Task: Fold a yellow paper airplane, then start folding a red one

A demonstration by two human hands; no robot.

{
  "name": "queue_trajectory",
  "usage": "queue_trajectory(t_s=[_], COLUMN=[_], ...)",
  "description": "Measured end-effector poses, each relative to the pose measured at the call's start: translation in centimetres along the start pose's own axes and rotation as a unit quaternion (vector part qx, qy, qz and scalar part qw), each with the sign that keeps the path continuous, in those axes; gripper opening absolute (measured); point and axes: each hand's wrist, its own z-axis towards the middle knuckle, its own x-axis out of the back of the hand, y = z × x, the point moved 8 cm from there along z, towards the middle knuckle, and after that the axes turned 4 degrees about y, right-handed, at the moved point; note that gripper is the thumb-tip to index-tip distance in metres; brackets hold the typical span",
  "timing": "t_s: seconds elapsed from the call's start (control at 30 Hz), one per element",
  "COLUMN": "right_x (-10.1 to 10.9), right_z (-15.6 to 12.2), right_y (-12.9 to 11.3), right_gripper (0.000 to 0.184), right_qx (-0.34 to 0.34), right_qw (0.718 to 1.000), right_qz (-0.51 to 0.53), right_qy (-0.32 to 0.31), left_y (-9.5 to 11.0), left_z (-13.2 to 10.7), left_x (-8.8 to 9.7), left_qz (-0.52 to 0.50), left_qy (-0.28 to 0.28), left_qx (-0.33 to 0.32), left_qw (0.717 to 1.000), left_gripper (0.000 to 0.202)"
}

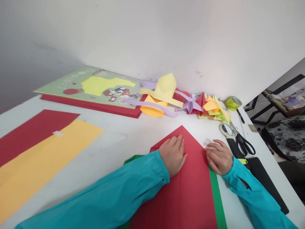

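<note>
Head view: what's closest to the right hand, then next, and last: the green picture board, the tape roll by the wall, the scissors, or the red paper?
1. Red paper, its edge at the right hand.
2. Scissors, just to its right.
3. Tape roll, farther back, by the wall.
4. Green picture board, far back left.

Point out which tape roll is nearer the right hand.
The pale, narrow tape roll beside the scissors is nearer the right hand; the wider yellow-green roll sits farther back, by the wall.
</note>
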Motion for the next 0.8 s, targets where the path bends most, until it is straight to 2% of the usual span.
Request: queue_trajectory(t_s=[0.13,0.3,0.4,0.47,0.57,0.67,0.8], right_x=[0.5,1.3,-0.4,-2.6,-5.0,-6.5,-7.0], right_z=[-0.1,0.7,2.3,3.7,5.2,5.8,5.7], right_y=[0.1,1.3,1.4,0.6,-0.5,-0.7,-0.9], right_gripper=[0.016,0.021,0.027,0.031,0.031,0.029,0.030], right_qx=[-0.005,-0.057,-0.093,-0.081,-0.066,-0.079,-0.080], right_qw=[1.000,0.995,0.994,0.996,0.997,0.995,0.994], right_qz=[0.014,0.020,0.022,0.032,0.038,0.037,0.008], right_qy=[0.000,0.075,0.058,0.009,-0.027,-0.057,-0.077], left_y=[0.0,0.1,0.1,0.1,0.3,0.3,-1.6], left_z=[0.0,0.1,0.1,0.1,0.0,-0.1,0.8], left_x=[0.1,0.0,0.0,0.5,1.3,1.6,0.9], left_qz=[0.002,-0.008,-0.015,-0.010,0.003,-0.001,-0.034], left_qy=[0.001,-0.011,-0.005,0.015,0.031,0.014,-0.042], left_qx=[0.000,0.004,0.007,0.005,-0.013,-0.033,-0.005], left_qw=[1.000,1.000,1.000,1.000,0.999,0.999,0.999], left_gripper=[0.050,0.048,0.049,0.048,0.046,0.039,0.032])
